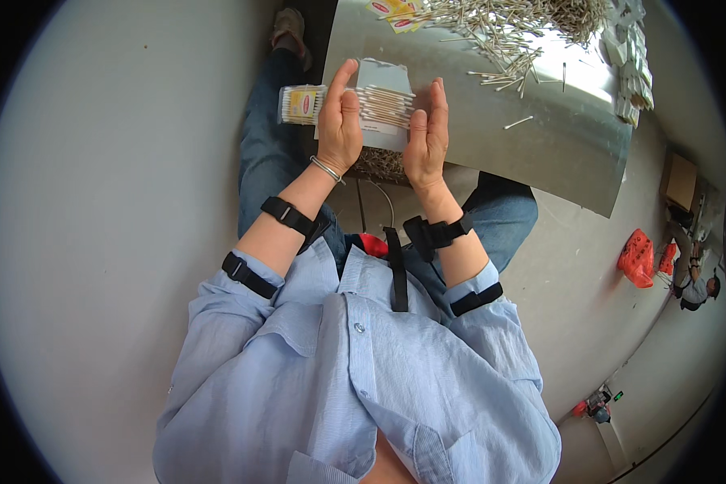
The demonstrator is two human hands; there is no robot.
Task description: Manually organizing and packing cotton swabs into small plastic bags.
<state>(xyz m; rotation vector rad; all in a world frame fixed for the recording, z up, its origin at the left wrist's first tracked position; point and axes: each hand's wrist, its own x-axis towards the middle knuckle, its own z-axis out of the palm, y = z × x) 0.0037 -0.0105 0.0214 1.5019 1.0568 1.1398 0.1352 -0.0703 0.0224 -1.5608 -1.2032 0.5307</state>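
Note:
A layer of cotton swabs (pixel 385 106) lies crosswise between my two hands, on a pale card or board (pixel 383 74) at the table's near left edge. My left hand (pixel 339 121) stands on edge at the swabs' left ends, fingers stretched. Facing it at the right ends is my right hand (pixel 428 139), its fingers straight and thumb raised. Both palms are at or very near the swab tips; whether they press on them I cannot tell. Beside my left hand, a clear pack of swabs (pixel 302 105) with a yellow label sits at the table's left edge.
On the metal table (pixel 532 153), a large heap of loose swabs (pixel 532 28) spreads at the far side. Yellow cards (pixel 397 12) lie left of it, and filled packs (pixel 633 68) line the right edge. One stray swab (pixel 518 123) lies apart. A red bag (pixel 636 258) stands on the floor.

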